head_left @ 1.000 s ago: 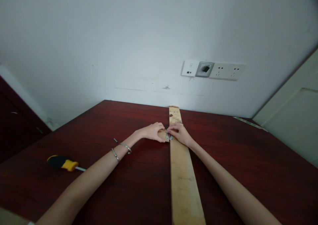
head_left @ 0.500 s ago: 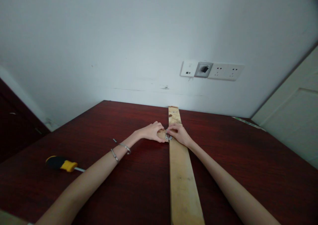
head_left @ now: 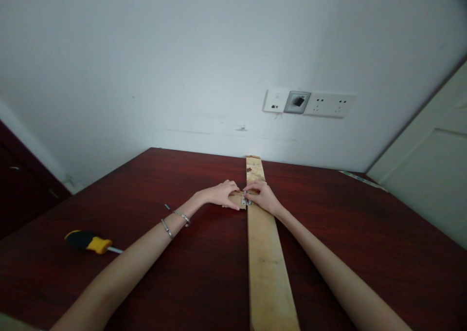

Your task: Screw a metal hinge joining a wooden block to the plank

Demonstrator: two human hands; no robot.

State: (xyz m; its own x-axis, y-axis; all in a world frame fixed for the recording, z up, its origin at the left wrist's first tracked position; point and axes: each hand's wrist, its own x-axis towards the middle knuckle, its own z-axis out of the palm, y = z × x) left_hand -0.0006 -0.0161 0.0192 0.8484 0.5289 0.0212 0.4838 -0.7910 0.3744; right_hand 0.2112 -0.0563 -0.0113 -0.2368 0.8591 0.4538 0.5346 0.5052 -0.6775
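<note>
A long pale wooden plank (head_left: 268, 267) lies on the dark red table (head_left: 182, 272), running from the near edge to the wall. A small wooden block (head_left: 238, 199) sits against its left side, joined by a small metal hinge (head_left: 245, 202). My left hand (head_left: 220, 193) rests curled over the block, fingers closed on it. My right hand (head_left: 263, 196) lies on the plank, its fingertips pinched at the hinge. What the fingertips hold is too small to make out.
A screwdriver (head_left: 89, 242) with a black and yellow handle lies on the table to the left, its shaft hidden behind my left forearm. Wall sockets (head_left: 310, 103) sit above the table's far edge. A pale door (head_left: 426, 175) stands at the right.
Both hands stay at the hinge with only slight finger shifts. The view has drifted a little; nothing else has moved.
</note>
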